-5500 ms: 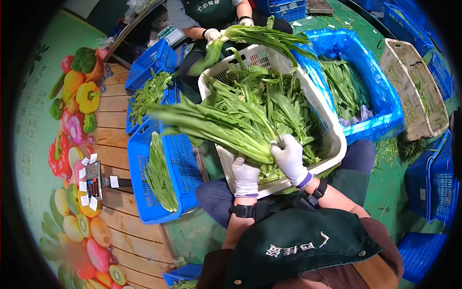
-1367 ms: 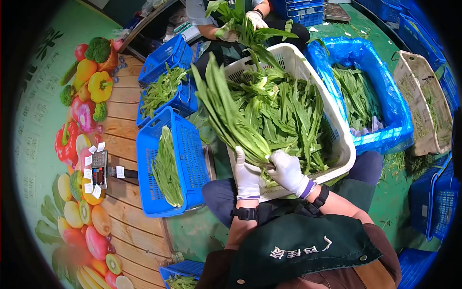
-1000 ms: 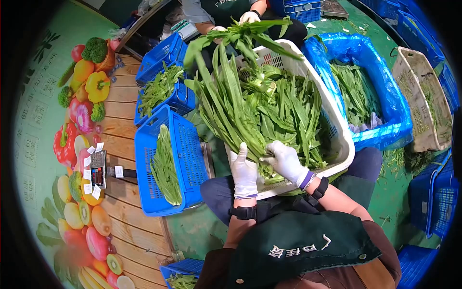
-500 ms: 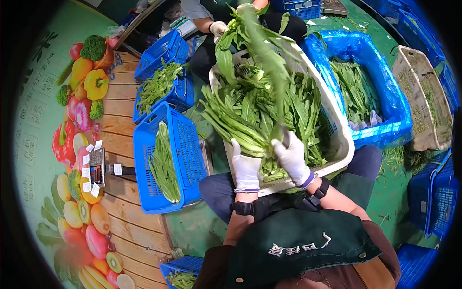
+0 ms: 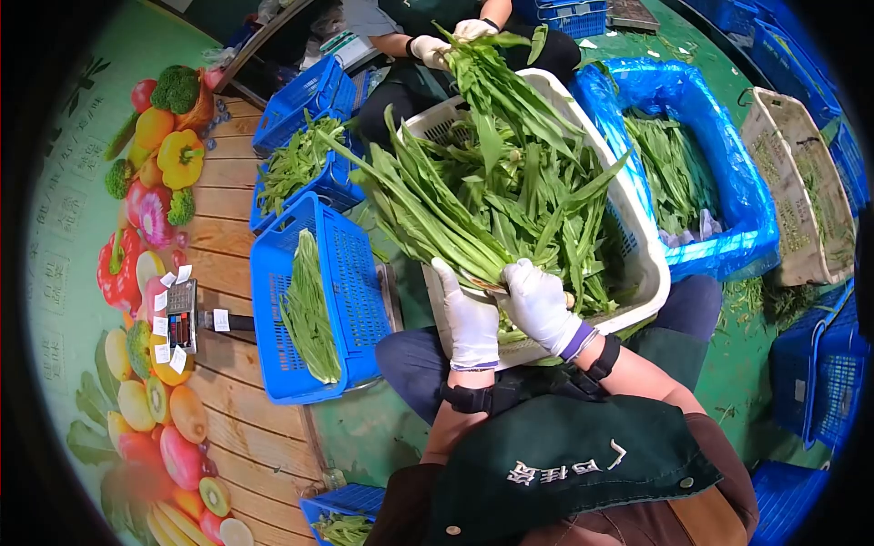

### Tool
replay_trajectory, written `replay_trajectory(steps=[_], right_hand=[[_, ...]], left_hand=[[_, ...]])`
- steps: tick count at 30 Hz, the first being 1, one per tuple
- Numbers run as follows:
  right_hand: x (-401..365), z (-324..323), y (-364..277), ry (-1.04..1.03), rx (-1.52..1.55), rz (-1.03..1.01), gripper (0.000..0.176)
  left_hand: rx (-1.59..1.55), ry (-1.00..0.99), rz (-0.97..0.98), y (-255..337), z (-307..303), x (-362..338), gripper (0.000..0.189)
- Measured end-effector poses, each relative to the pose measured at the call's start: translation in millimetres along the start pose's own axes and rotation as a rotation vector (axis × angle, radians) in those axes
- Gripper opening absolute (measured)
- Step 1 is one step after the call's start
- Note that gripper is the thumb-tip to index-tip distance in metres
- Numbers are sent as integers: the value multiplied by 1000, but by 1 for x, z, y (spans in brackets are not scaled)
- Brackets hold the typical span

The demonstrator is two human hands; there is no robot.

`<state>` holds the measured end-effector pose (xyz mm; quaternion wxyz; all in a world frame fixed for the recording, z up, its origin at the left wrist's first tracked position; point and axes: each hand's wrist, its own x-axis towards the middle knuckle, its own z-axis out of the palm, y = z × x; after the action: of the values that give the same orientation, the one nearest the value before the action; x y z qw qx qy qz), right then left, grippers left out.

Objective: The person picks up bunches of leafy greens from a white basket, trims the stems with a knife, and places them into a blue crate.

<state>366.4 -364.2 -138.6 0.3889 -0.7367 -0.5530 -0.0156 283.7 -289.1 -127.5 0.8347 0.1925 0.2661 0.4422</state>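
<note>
gripping the stem ends of a bunch of long greens (image 5: 428, 214), my gloved right hand (image 5: 544, 305) is closed above the near edge of the white crate (image 5: 657, 259). my gloved left hand (image 5: 472, 326) is over that same edge, thumb raised against the stems; its fingers are hidden from me, so i cannot tell how far they curl. a thin brownish strip shows between my hands, too small to make out. the bunch slants away from me, its leaf tips over the left side of the white crate. my dark green apron (image 5: 555, 446), with its white lettering, is on the near side of the white crate.

inside the white crate lies a heap of loose greens (image 5: 546, 214). left of the white crate is a blue basket (image 5: 360, 305) with one long bundle of leaves (image 5: 311, 314) in it. right of the white crate is a box lined with blue plastic (image 5: 742, 247), holding more leaves (image 5: 672, 173). well to the right of the white crate is a beige crate (image 5: 774, 164). beyond the far edge of the white crate, a co-worker's gloved hands (image 5: 428, 52) hold a leafy stalk (image 5: 510, 91) that hangs over it.
</note>
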Motion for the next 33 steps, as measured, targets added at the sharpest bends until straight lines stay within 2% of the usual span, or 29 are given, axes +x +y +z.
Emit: replay_trajectory(steps=[2, 4, 5, 8, 10, 12, 13, 14, 15, 16, 18, 19, 20, 22, 23, 24, 26, 27, 28, 29, 30, 31, 32, 33], right_hand=[[0, -3, -4, 2, -94, 73, 27], [-2, 0, 2, -15, -175, 52, 30], [-1, -1, 3, 3, -162, 38, 30], [0, 1, 5, 28, -167, 12, 29], [-1, 7, 6, 32, -194, 66, 27], [-1, 9, 9, 1, -155, 84, 27], [-1, 8, 10, -28, -116, 103, 27], [-2, 8, 12, -25, -114, 105, 27], [-4, 7, 13, 0, -82, 58, 27], [-5, 5, 14, 25, -52, 9, 27], [-6, 0, 12, 72, 0, -38, 26], [-7, -2, 12, 120, 52, -85, 26], [-7, 0, 14, 121, 52, -84, 26], [-10, 6, 20, 230, 150, -125, 25], [-11, 6, 17, 227, 152, -125, 25], [-11, 6, 13, 259, 268, -90, 22], [-11, 1, 7, 283, 385, -56, 20], [-8, -5, 3, 298, 460, 48, 19], [-6, -10, 2, 313, 535, 153, 20], [-2, -14, 10, 302, 458, 334, 21], [5, -25, 12, 203, 582, 623, 28], [6, -25, 26, 122, 476, 605, 32], [5, -25, 39, 47, 368, 584, 36], [4, -28, 41, 35, 338, 560, 43]], left_hand=[[-57, -28, -5, -5, -2, 3, 55], [147, 86, 129, -9, 1, 2, 52], [48, 71, 60, -10, -2, 3, 47], [-13, 49, 26, -15, -22, 13, 44], [15, 54, 44, -16, -24, 14, 39], [214, 84, 155, -15, -24, 15, 37], [216, 83, 154, -15, -24, 14, 37], [96, 130, 70, -14, -21, 12, 35], [-25, 177, -12, -13, -19, 11, 33], [-25, 177, -12, -14, -36, 17, 33], [541, -186, -13, -2, -43, 21, 34], [1306, -275, 176, -2, -49, 12, 37], [1307, -275, 176, -3, -52, 15, 37], [-246, -337, -198, -6, -59, 18, 40], [-100, -244, -163, -1, -43, 9, 38], [-103, -241, -158, -2, -50, 12, 38], [267, -218, -104, -10, -82, 29, 38], [-244, -268, -363, -4, -91, 38, 39], [-242, -270, -364, -8, -100, 41, 39], [-198, -280, -323, -5, -78, 34, 40], [-154, -289, -282, 0, -60, 24, 42], [-106, -185, -231, 3, -50, 18, 43], [377, -560, -13, -1, -96, 32, 46], [91, -282, -123, 1, -85, 28, 46]])
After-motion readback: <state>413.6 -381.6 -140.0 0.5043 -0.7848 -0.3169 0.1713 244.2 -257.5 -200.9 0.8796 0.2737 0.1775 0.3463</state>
